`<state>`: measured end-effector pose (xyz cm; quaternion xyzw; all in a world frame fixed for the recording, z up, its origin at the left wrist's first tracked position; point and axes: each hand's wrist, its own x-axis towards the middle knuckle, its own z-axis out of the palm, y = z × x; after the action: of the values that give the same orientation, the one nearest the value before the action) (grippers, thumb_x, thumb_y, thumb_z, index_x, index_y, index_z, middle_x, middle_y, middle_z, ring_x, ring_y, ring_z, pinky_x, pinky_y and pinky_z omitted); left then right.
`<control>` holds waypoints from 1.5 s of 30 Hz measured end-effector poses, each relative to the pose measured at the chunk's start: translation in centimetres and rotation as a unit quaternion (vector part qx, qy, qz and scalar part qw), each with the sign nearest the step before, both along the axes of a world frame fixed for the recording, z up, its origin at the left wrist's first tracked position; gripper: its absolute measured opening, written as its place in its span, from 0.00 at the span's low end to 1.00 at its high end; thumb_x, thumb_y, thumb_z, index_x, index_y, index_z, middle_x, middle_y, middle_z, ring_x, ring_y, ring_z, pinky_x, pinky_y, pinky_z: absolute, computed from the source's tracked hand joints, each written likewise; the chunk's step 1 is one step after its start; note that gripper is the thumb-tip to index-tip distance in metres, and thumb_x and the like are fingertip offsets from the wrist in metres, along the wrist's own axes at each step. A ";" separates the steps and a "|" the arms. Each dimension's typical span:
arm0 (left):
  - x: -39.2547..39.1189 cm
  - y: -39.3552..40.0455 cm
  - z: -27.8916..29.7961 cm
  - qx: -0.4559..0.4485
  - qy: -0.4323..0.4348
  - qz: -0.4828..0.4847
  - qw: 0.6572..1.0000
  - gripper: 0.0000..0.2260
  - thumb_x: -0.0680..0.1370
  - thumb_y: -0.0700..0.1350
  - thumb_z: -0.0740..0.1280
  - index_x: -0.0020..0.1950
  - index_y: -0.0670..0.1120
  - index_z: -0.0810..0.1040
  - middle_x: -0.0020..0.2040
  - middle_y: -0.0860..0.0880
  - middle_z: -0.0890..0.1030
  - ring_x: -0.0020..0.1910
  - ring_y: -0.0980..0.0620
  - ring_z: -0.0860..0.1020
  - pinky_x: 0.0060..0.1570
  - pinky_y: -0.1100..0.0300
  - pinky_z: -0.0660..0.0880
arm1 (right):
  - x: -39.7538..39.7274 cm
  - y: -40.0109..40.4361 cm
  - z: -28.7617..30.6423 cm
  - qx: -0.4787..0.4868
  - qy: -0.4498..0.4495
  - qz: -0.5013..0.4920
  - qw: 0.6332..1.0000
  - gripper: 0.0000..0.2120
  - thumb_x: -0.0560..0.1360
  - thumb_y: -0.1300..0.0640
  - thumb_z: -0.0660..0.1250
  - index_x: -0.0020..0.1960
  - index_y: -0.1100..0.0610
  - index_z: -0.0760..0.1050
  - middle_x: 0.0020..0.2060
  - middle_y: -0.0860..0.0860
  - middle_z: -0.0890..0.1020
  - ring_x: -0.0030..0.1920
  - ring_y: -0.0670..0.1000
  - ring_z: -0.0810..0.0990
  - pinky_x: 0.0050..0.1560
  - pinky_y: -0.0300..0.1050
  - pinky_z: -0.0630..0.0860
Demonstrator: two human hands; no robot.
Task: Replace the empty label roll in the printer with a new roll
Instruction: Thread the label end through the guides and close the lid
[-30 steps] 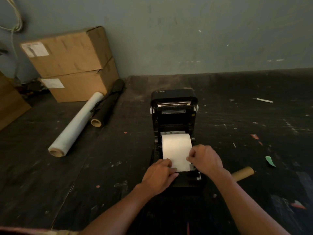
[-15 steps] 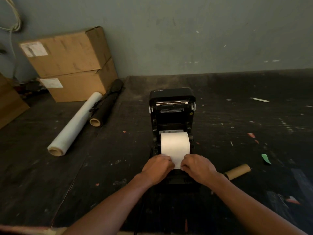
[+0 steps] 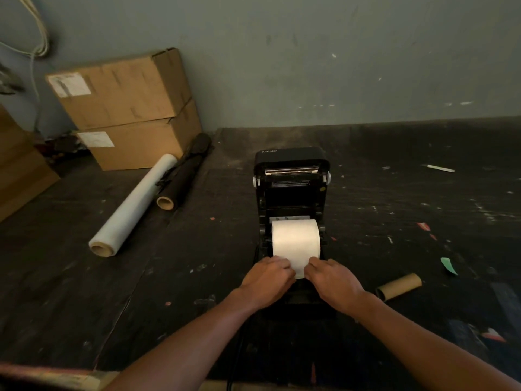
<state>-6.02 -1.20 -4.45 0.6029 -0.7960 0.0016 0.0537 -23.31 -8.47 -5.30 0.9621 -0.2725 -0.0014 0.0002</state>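
Note:
A black label printer (image 3: pixel 291 176) stands on the dark table with its lid raised upright. A new white label roll (image 3: pixel 296 239) lies in its bay, and its loose end hangs toward the front. My left hand (image 3: pixel 267 280) pinches the left side of that loose end. My right hand (image 3: pixel 331 282) pinches its right side. Both hands hide the printer's front edge. The empty brown cardboard core (image 3: pixel 399 286) lies on the table to the right of the printer.
Two stacked cardboard boxes (image 3: pixel 127 108) stand at the back left against the wall. A roll of clear wrap (image 3: pixel 132 207) and a black roll (image 3: pixel 183 176) lie in front of them. Paper scraps (image 3: pixel 448 265) dot the right side of the table (image 3: pixel 84 292).
My hands drew closer together on the label's loose end; the right hand slid from the printer's right edge inward. The paper tail now hangs shorter between them.

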 end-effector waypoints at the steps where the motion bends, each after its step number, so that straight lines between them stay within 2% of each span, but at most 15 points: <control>1: -0.1 0.1 0.0 -0.004 -0.013 0.000 1.000 0.12 0.81 0.45 0.58 0.52 0.42 0.80 0.50 0.44 0.78 0.52 0.46 0.75 0.52 0.52 0.71 | -0.1 0.0 0.0 0.001 -0.003 0.001 1.000 0.11 0.75 0.59 0.64 0.58 0.55 0.73 0.55 0.53 0.75 0.48 0.51 0.77 0.51 0.44 0.73; 10: -0.2 -0.2 0.3 0.009 -0.074 0.006 0.997 0.08 0.77 0.39 0.62 0.50 0.42 0.80 0.49 0.43 0.79 0.51 0.44 0.76 0.52 0.51 0.71 | -0.2 0.2 -0.2 0.002 -0.010 -0.013 1.000 0.10 0.76 0.57 0.64 0.57 0.54 0.74 0.54 0.52 0.76 0.45 0.50 0.78 0.47 0.42 0.72; 15: -0.4 -0.1 0.2 0.028 -0.084 0.009 0.996 0.07 0.76 0.35 0.65 0.50 0.40 0.81 0.48 0.42 0.79 0.50 0.44 0.76 0.53 0.51 0.72 | -0.4 0.3 -0.1 -0.009 -0.006 -0.014 1.000 0.10 0.76 0.57 0.64 0.57 0.53 0.74 0.53 0.52 0.77 0.45 0.50 0.78 0.44 0.40 0.68; 19: -0.4 0.0 0.3 0.037 -0.087 0.003 0.996 0.08 0.76 0.34 0.64 0.52 0.38 0.80 0.50 0.41 0.78 0.52 0.43 0.75 0.54 0.51 0.72 | -0.8 0.3 0.4 -0.029 0.000 -0.015 0.999 0.10 0.76 0.55 0.64 0.57 0.53 0.75 0.54 0.52 0.77 0.48 0.50 0.77 0.50 0.44 0.72; 25: -0.8 0.2 0.8 0.045 -0.083 0.023 0.995 0.08 0.76 0.33 0.64 0.53 0.37 0.79 0.51 0.39 0.78 0.52 0.41 0.75 0.53 0.50 0.73 | -0.4 1.0 0.9 -0.052 0.041 -0.040 0.997 0.12 0.76 0.56 0.64 0.59 0.57 0.74 0.59 0.56 0.72 0.54 0.53 0.74 0.55 0.49 0.70; 34: -2.0 0.4 1.2 0.066 -0.032 0.108 0.991 0.08 0.77 0.32 0.61 0.54 0.36 0.77 0.54 0.37 0.77 0.54 0.39 0.76 0.50 0.49 0.74 | -0.1 1.4 1.5 -0.078 0.118 -0.038 0.989 0.15 0.76 0.56 0.63 0.60 0.60 0.72 0.59 0.60 0.72 0.55 0.55 0.75 0.57 0.52 0.68; 45: -2.2 0.6 1.1 0.067 -0.005 0.116 0.991 0.10 0.75 0.30 0.63 0.55 0.35 0.77 0.54 0.36 0.78 0.54 0.38 0.78 0.50 0.49 0.75 | 0.3 2.1 2.1 -0.092 0.148 -0.074 0.982 0.14 0.75 0.56 0.64 0.59 0.59 0.72 0.58 0.60 0.74 0.52 0.55 0.77 0.57 0.53 0.67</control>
<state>-8.26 -0.63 -3.38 0.6936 -0.7191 -0.0423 0.0090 -22.98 -6.40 -3.23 0.9243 -0.3389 -0.1192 0.1288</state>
